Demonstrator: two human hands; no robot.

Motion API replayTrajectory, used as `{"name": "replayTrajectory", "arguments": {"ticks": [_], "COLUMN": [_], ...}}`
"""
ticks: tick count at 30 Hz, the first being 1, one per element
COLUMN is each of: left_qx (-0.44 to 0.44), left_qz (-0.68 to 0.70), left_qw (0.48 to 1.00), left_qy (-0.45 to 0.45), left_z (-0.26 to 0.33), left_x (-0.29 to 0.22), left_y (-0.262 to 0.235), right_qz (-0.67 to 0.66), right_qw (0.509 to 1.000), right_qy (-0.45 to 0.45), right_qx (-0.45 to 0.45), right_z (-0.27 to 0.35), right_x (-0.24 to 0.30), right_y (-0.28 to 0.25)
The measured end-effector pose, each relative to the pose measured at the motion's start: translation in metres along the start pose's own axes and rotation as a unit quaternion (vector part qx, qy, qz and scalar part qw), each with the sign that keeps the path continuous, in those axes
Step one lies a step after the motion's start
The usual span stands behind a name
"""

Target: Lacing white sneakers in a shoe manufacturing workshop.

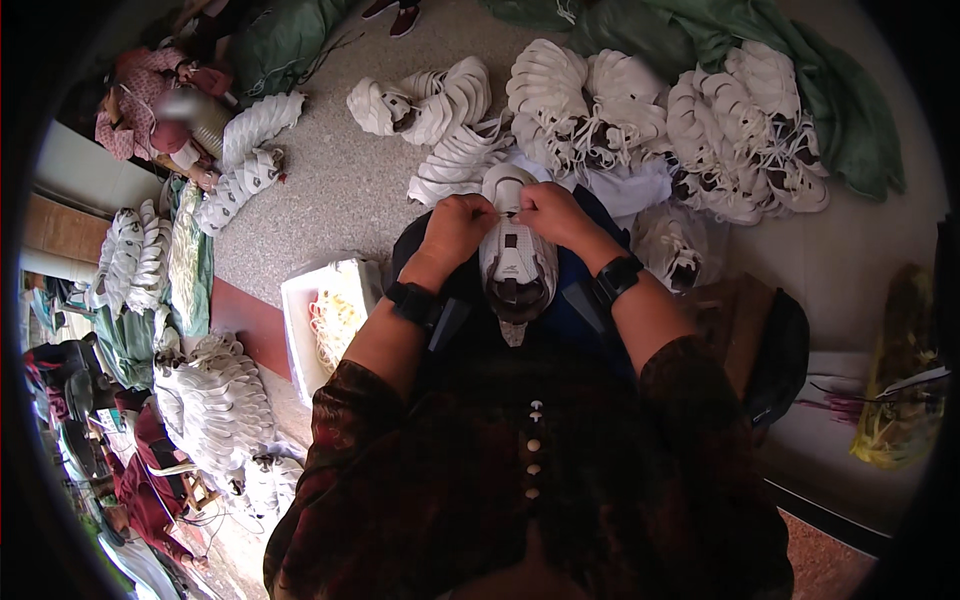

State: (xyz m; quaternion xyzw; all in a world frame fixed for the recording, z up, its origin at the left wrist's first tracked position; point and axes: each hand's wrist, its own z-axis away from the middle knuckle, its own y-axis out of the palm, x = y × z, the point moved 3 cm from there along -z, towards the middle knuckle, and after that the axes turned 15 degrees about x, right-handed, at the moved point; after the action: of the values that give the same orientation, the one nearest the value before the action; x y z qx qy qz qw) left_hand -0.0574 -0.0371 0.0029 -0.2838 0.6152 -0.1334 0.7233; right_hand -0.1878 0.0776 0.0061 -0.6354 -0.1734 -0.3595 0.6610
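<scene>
A white sneaker lies on my lap, toe pointing away from me, opening toward me. My left hand pinches something small at the shoe's upper left, near the lace area. Facing it, my right hand grips the same spot from the right; a thin white lace seems to run between the fingers. Both wrists carry black bands. A dark blue cloth sits under the shoe.
Rows of stacked white sneakers lie on the grey floor ahead, more piles at my left. A white box of laces stands by my left knee. Green cloth lies at the far right. Another person sits at the upper left.
</scene>
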Motion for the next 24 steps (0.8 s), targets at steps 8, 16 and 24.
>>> {"name": "replayTrajectory", "arguments": {"ticks": [8,16,24], "left_qx": [0.006,0.036,0.058], "left_qz": [-0.134,-0.226,-0.244], "left_qw": [0.991,0.973,0.967], "left_qy": [-0.012,-0.036,-0.039], "left_z": [-0.014,-0.022,-0.026], "left_x": [-0.011,-0.019,-0.022], "left_y": [-0.007,-0.01,-0.015], "right_qz": [0.099,0.154,0.126], "right_qw": [0.995,0.987,0.992], "right_qy": [0.027,-0.041,-0.029], "right_qx": [-0.007,0.023,0.008], "right_z": [-0.006,-0.001,-0.001], "right_x": [0.01,0.018,0.014], "right_y": [0.01,0.003,0.004]}}
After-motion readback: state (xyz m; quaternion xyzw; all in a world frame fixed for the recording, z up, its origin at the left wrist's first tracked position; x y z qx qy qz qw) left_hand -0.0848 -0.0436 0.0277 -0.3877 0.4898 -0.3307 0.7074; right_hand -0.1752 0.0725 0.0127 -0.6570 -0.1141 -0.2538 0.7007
